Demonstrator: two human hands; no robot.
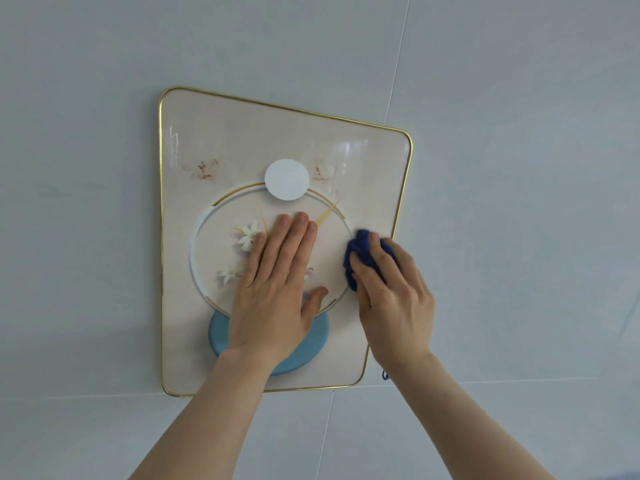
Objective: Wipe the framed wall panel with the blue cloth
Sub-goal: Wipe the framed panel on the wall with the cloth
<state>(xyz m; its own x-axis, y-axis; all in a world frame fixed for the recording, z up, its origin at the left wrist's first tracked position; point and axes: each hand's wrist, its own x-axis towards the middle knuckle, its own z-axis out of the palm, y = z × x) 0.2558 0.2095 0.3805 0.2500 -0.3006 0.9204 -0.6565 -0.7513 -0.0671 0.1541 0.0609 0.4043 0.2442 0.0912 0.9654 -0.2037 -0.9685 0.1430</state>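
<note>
The framed wall panel [221, 140] hangs on a pale wall; it is cream with a thin gold rim, a ring design, white flowers, a white disc and a light blue disc. My left hand [277, 289] lies flat on the panel's middle, fingers spread and pointing up, holding nothing. My right hand [394, 299] grips a bunched dark blue cloth [362, 249] and presses it against the panel near its right edge, just outside the ring. Most of the cloth is hidden under my fingers.
The pale grey wall [519, 168] has thin panel seams running right of and below the frame. Brownish specks [202, 169] mark the panel's upper left. A small blue thread [385, 375] dangles below my right wrist.
</note>
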